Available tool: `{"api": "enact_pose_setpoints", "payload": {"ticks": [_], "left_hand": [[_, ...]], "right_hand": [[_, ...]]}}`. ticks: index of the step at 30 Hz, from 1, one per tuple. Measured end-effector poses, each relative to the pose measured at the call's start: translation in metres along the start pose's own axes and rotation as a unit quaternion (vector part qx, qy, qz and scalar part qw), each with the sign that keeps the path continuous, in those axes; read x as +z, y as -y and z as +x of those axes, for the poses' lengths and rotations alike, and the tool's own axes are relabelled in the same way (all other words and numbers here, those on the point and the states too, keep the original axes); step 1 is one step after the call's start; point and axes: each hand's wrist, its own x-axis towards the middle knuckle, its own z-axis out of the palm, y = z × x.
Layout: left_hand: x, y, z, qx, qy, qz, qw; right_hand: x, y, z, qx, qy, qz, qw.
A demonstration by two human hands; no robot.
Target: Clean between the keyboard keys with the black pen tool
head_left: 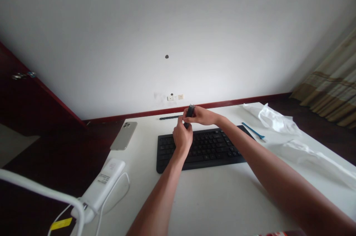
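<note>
Over the back edge of a black keyboard [205, 147], my two hands meet around a small, dark, elongated object [190, 111]; its exact kind is unclear. My right hand [204, 115] pinches its upper part from the right. Below and to the left, my left hand [183, 136] has its fingers closed around the lower end, partly hiding it. The keyboard lies flat on a white table [205, 195], its left part covered by my left hand and wrist. Behind it is a thin row of small black pieces [169, 117], perhaps keycaps.
A blue tool with a flared end [253, 131] lies right of the keyboard, near crumpled white plastic [274, 119]. On the left are a phone [124, 135], face down, and a white box-shaped device [102, 184] with a white cable [111, 191]. A wall [133, 43] stands behind.
</note>
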Motion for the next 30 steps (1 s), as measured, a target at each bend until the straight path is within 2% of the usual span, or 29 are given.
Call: {"api": "enact_pose_setpoints", "payload": {"ticks": [4,8,13,18,20,23,27,30], "left_hand": [[-0.002,-0.004,-0.002,0.005,0.020,0.028,0.999],[-0.006,-0.009,0.000,0.004,0.016,0.049,0.999],[-0.008,-0.013,0.001,0.025,0.033,-0.016,0.999],[-0.008,-0.015,0.000,0.039,0.037,-0.062,0.997],[-0.006,-0.014,-0.002,0.037,0.065,-0.050,0.996],[0.001,-0.008,-0.007,0.057,0.110,0.015,0.992],[0.011,0.000,-0.018,0.173,0.100,0.114,0.973],[0.012,0.002,-0.023,0.235,0.116,0.164,0.951]], "right_hand": [[-0.002,0.006,-0.003,0.015,0.016,-0.022,1.000],[0.001,0.005,-0.004,0.012,0.023,0.048,0.999],[0.005,0.005,0.000,0.027,0.033,0.115,0.992],[0.011,0.015,-0.003,0.042,-0.004,0.143,0.989],[0.012,0.016,-0.011,0.054,-0.037,0.126,0.990],[0.005,0.004,-0.034,0.073,-0.133,0.087,0.985],[-0.021,-0.035,-0.085,0.092,-0.299,0.067,0.947],[-0.039,-0.066,-0.119,0.096,-0.378,0.030,0.920]]}}
